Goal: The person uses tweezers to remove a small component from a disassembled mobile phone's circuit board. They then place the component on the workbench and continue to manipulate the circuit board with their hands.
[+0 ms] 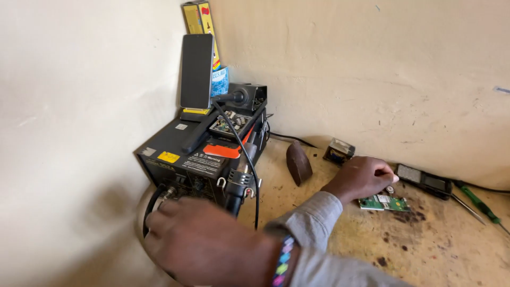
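Right hand (364, 178) curled, fingertips pinching something small, unclear what; green circuit board (383, 202) directly below, long axis along bench back edge. Left hand (204, 244) at black rework station (199, 159) front, grip hidden, cannot tell.

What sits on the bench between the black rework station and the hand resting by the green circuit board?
In the head view, a dark brown wedge-shaped object lies between the black rework station and the right hand by the green circuit board; otherwise bare, stained benchtop.

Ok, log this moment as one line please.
left hand: at front of black box-shaped rework station | right hand: fingertips by small green circuit board | surface: stained tan workbench
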